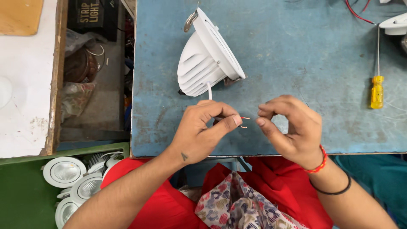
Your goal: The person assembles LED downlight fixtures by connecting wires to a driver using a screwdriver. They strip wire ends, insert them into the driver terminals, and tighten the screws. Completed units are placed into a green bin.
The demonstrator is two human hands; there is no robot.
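Near the bench front edge, the left hand pinches the lamp's bared wire ends; the right hand, fingers curled and empty, is just beside; the ends are not yet joined.

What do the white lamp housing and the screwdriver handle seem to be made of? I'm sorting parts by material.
The lamp housing looks like metal with a matte white coat, judging by its cast ribbed fins and a bare metal spring clip at the rim; moulded plastic cannot be ruled out. The screwdriver handle looks like translucent yellow plastic, glossy, on a thin bare steel shaft.
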